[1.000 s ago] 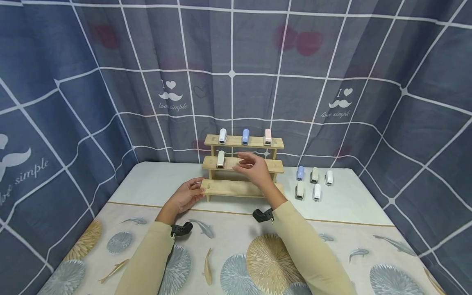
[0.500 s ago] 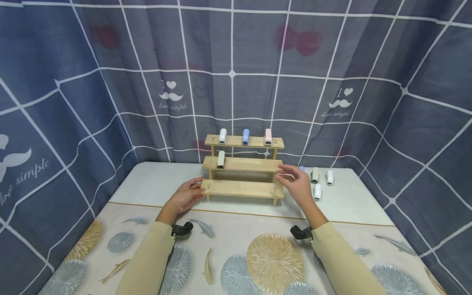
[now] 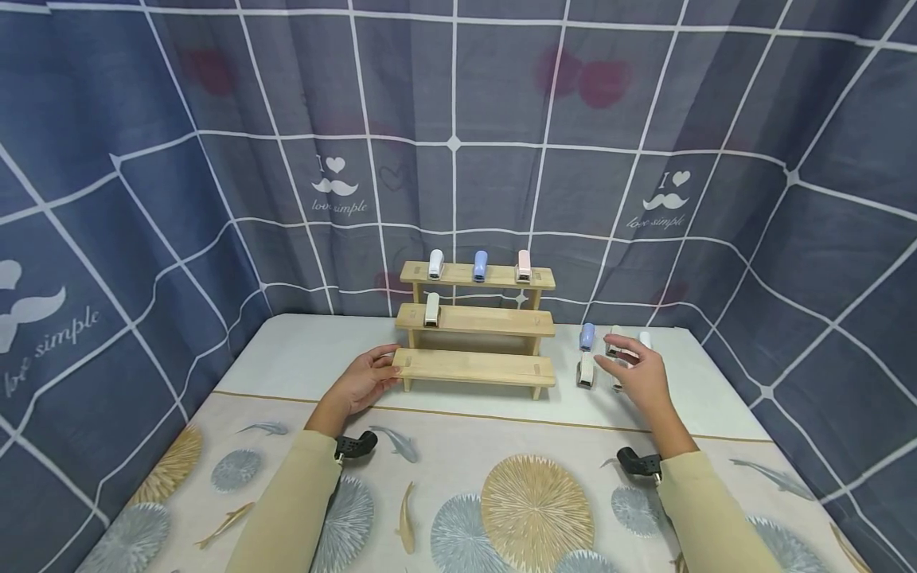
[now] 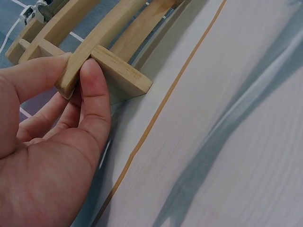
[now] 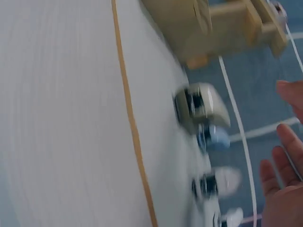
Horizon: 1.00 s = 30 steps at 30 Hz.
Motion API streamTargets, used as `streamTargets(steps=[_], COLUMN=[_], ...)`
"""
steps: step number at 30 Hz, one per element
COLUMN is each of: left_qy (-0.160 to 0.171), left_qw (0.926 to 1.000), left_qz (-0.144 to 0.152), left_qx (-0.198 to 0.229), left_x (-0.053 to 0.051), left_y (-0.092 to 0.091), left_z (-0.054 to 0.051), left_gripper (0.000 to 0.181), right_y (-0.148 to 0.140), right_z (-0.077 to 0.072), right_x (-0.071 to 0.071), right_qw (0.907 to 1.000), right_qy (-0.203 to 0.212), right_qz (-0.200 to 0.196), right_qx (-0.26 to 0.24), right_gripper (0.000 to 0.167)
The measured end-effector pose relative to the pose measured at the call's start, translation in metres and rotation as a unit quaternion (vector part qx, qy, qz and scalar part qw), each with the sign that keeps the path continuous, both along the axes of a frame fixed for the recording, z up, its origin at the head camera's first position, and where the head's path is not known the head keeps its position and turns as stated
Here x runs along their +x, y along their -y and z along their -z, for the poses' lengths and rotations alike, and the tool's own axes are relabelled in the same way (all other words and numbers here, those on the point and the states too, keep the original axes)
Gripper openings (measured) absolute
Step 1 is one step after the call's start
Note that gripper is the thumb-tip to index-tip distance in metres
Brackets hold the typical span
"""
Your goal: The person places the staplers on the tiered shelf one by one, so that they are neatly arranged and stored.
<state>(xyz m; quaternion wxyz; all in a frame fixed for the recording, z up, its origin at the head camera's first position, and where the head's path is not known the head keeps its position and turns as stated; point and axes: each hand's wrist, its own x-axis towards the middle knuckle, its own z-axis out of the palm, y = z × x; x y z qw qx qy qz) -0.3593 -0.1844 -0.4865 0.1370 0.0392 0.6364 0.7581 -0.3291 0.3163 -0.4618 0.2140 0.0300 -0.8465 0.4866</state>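
Observation:
My left hand [image 3: 360, 382] pinches the left end of the bottom board of a three-step wooden display rack [image 3: 473, 366]; the left wrist view shows thumb and fingers on either side of the board [image 4: 78, 66]. On the top step stand a white mini stapler [image 3: 435, 265], a blue one and a pink one. A cream mini stapler [image 3: 432, 310] stands at the left of the middle step. My right hand [image 3: 640, 378] hovers over the loose staplers right of the rack, fingers apart and holding nothing. It partly hides some of them.
Beside the right hand, a blue stapler [image 3: 587, 336] and a cream stapler [image 3: 585, 371] stand on the white tabletop [image 3: 516, 410]. A patterned cloth [image 3: 430, 469] covers the near part. A dark checked curtain [image 3: 401, 183] hangs behind the rack and along both sides.
The right hand has moved right, from the middle step past the rack's right end to above the loose staplers. The left hand has stayed on the bottom board.

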Motion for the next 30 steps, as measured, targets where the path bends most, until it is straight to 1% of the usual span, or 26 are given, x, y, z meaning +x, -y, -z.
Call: streamTargets(steps=[3,5,7,12,14,17,21,30], left_qy=[-0.002,-0.002,0.0,0.003,0.003,0.005,0.006,-0.004], left_qw=[1.0,1.0,1.0,1.0,1.0,1.0,1.0,1.0], left_qz=[0.003,0.003,0.002,0.0,0.0,-0.002,-0.002,0.003], left_qx=[-0.001,-0.004,-0.008,-0.008,-0.006,-0.006,-0.008,-0.002], left_x=[0.0,0.001,0.001,0.001,0.001,0.0,0.0,0.0], left_y=[0.0,0.0,0.0,-0.001,-0.001,-0.002,-0.002,-0.001], left_z=[-0.001,-0.001,-0.002,-0.002,-0.002,-0.002,-0.002,-0.001], left_gripper=[0.068,0.068,0.068,0.067,0.067,0.067,0.067,0.067], right_y=[-0.015,-0.023,-0.03,-0.046,-0.05,-0.054,-0.057,-0.06], right_z=[0.004,0.005,0.007,0.01,0.011,0.012,0.015,0.016], right_x=[-0.001,-0.001,-0.002,-0.007,-0.008,-0.008,-0.008,-0.011], right_qw=[0.9993,0.9985,0.9968,0.9892,0.9857,0.9806,0.9768,0.9725], right_qy=[0.025,0.04,0.066,0.126,0.144,0.173,0.192,0.207], right_qz=[0.004,-0.003,-0.01,-0.037,-0.045,-0.045,-0.045,-0.047], right_qx=[0.03,0.036,0.043,0.064,0.075,0.081,0.085,0.096], right_gripper=[0.047,0.049,0.054,0.067,0.07,0.072,0.073,0.072])
